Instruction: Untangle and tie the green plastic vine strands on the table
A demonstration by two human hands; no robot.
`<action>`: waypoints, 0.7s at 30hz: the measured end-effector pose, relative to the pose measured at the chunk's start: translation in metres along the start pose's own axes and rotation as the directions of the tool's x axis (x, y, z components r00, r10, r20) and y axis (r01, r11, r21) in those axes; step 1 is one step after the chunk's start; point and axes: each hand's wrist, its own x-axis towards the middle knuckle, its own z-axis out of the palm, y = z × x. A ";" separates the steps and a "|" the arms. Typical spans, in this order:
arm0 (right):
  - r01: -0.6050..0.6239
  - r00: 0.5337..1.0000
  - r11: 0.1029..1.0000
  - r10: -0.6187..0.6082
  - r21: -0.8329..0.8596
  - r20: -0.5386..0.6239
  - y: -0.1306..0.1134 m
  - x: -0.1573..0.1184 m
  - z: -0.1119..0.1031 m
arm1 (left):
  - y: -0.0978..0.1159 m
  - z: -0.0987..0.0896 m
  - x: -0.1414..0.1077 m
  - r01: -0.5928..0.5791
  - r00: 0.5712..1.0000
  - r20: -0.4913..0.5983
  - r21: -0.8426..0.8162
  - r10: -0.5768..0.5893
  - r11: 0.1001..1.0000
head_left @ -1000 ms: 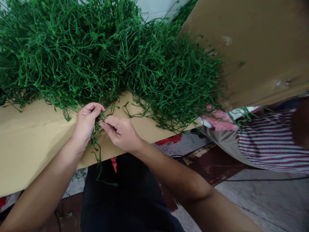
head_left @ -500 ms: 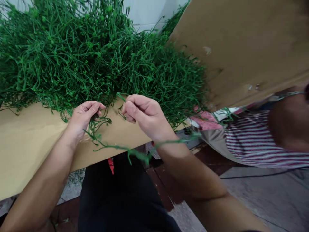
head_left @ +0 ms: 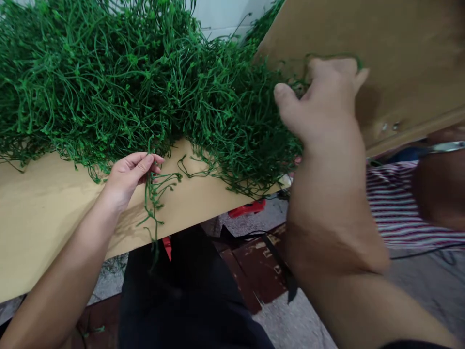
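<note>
My left hand is closed, thumb and forefinger pinching a thin green artificial plant sprig whose branching stems hang down over the table edge. My right hand is stretched out to the right with thumb and fingers apart, over the end of the pile and in front of the cardboard. A blurred green strand shows along its fingertips; whether it touches them I cannot tell. Behind both hands lies a large tangled heap of green artificial sprigs.
The tan table top runs along the front. A cardboard panel slants up on the right. Below the edge is a red object beside straps. Another person's striped clothing and arm show at far right.
My right hand has moved from beside the left one up to the right, its fingers spreading. My left hand stays put; the sprig it holds now hangs straight down instead of trailing rightward.
</note>
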 end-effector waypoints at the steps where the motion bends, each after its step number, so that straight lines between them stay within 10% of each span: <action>1: -0.053 0.997 0.994 0.058 -0.096 0.049 -0.001 0.003 -0.001 | -0.001 0.000 0.000 0.000 1.000 0.006 0.001 0.000 1.000; 12: -0.108 0.947 0.984 0.145 -0.140 0.286 -0.006 0.009 0.021 | -0.003 -0.004 0.001 -0.002 1.000 -0.028 0.078 0.004 0.997; 18: -0.305 0.944 0.950 0.311 -0.066 0.109 0.038 0.038 0.004 | -0.004 -0.001 0.002 -0.004 1.000 -0.014 0.099 0.005 0.995; 21: -0.179 0.983 0.936 0.185 -0.304 -0.010 0.059 0.047 0.001 | -0.004 -0.001 0.003 -0.012 1.000 -0.018 0.100 0.014 0.995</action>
